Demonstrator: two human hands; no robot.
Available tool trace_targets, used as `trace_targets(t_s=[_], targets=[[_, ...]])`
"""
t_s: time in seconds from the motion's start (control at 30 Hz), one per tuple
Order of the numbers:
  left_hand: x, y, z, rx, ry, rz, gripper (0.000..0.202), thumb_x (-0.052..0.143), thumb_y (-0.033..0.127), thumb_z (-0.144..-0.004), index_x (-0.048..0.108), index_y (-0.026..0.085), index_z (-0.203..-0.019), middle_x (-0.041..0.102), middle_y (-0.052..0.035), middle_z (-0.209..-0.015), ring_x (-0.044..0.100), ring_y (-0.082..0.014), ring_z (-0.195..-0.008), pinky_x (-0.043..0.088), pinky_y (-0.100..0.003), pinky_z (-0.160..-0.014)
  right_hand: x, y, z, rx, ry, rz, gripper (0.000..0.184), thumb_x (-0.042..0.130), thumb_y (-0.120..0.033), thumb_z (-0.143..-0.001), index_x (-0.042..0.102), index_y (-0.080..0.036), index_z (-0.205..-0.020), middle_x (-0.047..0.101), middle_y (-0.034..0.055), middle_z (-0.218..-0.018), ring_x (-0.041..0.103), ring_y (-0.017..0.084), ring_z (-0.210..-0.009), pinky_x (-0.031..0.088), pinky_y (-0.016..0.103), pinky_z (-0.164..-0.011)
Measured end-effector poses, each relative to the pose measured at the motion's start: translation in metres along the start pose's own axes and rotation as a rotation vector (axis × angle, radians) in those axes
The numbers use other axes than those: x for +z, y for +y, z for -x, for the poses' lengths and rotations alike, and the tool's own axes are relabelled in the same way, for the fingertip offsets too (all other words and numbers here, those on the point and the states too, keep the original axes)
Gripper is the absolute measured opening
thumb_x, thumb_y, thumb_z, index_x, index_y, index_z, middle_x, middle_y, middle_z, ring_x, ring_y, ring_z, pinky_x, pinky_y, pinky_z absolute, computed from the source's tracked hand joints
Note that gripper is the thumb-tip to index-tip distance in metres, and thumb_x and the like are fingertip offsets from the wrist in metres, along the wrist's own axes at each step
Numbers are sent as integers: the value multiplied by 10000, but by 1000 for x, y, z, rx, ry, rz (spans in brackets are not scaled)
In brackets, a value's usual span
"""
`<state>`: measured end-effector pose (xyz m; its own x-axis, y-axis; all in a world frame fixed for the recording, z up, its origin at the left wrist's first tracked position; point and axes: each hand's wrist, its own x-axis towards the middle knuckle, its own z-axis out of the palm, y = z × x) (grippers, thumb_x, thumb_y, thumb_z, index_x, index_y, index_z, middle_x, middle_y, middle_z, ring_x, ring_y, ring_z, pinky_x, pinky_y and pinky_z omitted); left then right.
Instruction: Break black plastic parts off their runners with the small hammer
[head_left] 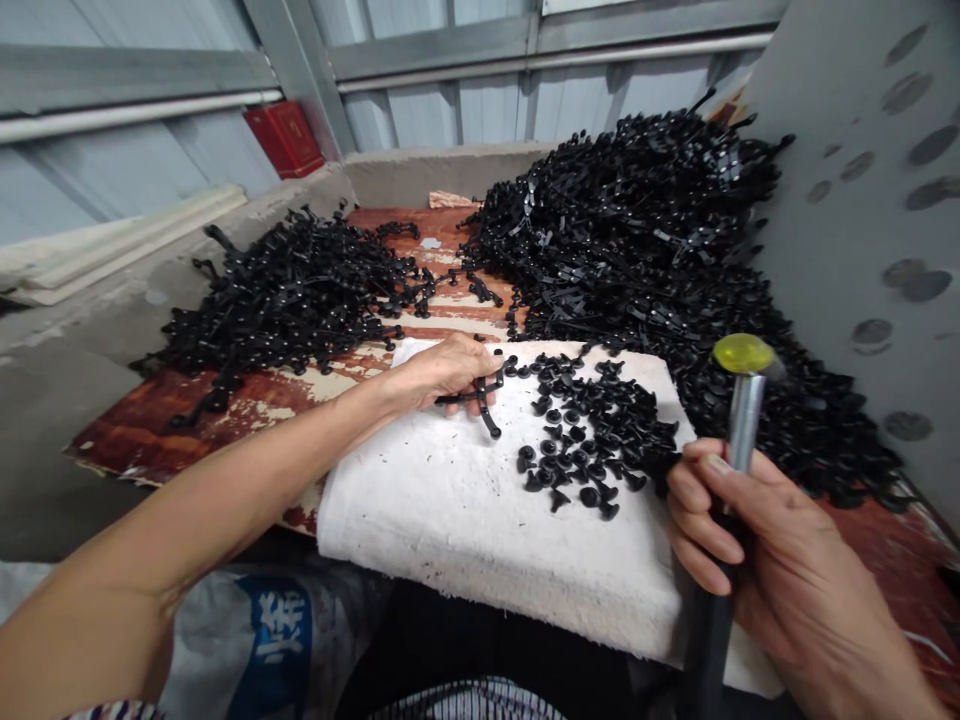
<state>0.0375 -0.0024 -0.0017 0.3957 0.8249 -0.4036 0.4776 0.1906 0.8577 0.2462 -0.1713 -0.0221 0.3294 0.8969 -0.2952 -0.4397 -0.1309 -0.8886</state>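
Observation:
My left hand (442,372) rests on a white padded block (450,500) with its fingers closed on a black plastic sprue strip (480,398). My right hand (742,550) grips the black handle of a small hammer (739,410) with a metal neck and a yellow head, held upright at the block's right edge. Several loose black plastic pieces (585,440) lie scattered on the block between my hands.
A big heap of black plastic parts (645,230) fills the right and back of the worn red wooden board (225,400). A smaller heap (292,290) lies at left. A grey panel (855,200) stands at right, a red box (285,135) on the ledge behind.

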Motion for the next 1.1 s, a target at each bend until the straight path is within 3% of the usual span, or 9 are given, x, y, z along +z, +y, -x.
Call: trace_targets(t_s=[0.13, 0.27, 0.33, 0.43, 0.57, 0.73, 0.9, 1.0, 1.1], targets=[[-3, 1, -2, -50, -21, 3, 275, 625, 301, -883, 536, 164, -662, 624, -29, -518, 509, -91, -323, 259, -169, -301, 8, -4, -1, -124, -111, 368, 403, 750, -497, -722, 659, -258, -1033, 575, -20, -642, 399, 99, -409, 343, 191, -291], [-3, 6, 0, -89, -12, -13, 266, 586, 289, -904, 529, 162, -678, 620, -22, -518, 474, -72, -305, 257, -159, -307, 23, -14, -20, -587, -223, 824, 441, 607, -352, -822, 663, -246, -1246, 623, 24, -691, 520, 165, -542, 495, 305, -520], [-2, 7, 3, -89, -4, -27, 266, 586, 295, -903, 524, 164, -680, 610, -15, -509, 457, -67, -295, 250, -158, -309, 31, -16, -33, -763, -289, 1012, 480, 516, -280, -855, 633, -244, -1318, 679, 63, -811, 595, 207, -652, 524, 375, -665], [-1, 8, 4, -62, -4, -43, 259, 590, 288, -895, 521, 166, -678, 607, -11, -510, 438, -60, -287, 238, -162, -311, 39, -11, -51, -888, -335, 1306, 583, 401, -184, -865, 530, -211, -1432, 696, 103, -913, 638, 247, -745, 514, 411, -733], [-3, 8, 4, -40, -12, -33, 230, 562, 257, -901, 525, 165, -694, 633, -21, -543, 438, -59, -300, 239, -168, -315, 41, -5, -62, -960, -334, 1561, 649, 354, -113, -831, 468, -148, -1469, 664, 104, -811, 604, 238, -661, 494, 369, -656], [-7, 2, 4, -23, -94, 0, 265, 553, 204, -877, 562, 143, -620, 665, -68, -578, 431, -61, -322, 264, -185, -319, 41, -5, -60, -956, -347, 1619, 662, 341, -113, -823, 459, -138, -1474, 634, 95, -774, 552, 215, -585, 446, 331, -587], [-8, -6, -1, -3, -85, 7, 267, 582, 219, -818, 586, 145, -562, 593, -48, -506, 402, -66, -306, 225, -185, -307, 45, -15, -58, -925, -383, 1562, 641, 336, -148, -827, 510, -126, -1443, 583, 64, -688, 455, 190, -503, 361, 312, -504], [-7, -8, -3, -13, -82, 36, 240, 600, 219, -781, 575, 149, -553, 608, -55, -532, 395, -64, -301, 204, -187, -307, 51, -24, -51, -941, -397, 1359, 577, 367, -179, -858, 564, -181, -1400, 594, 50, -694, 476, 191, -535, 391, 320, -539], [-6, -9, -2, 5, -90, 66, 239, 584, 205, -774, 560, 153, -542, 608, -62, -529, 385, -64, -300, 187, -191, -310, 56, -28, -43, -1015, -288, 1119, 522, 404, -232, -914, 548, -231, -1415, 652, 73, -834, 566, 214, -674, 461, 351, -660]])
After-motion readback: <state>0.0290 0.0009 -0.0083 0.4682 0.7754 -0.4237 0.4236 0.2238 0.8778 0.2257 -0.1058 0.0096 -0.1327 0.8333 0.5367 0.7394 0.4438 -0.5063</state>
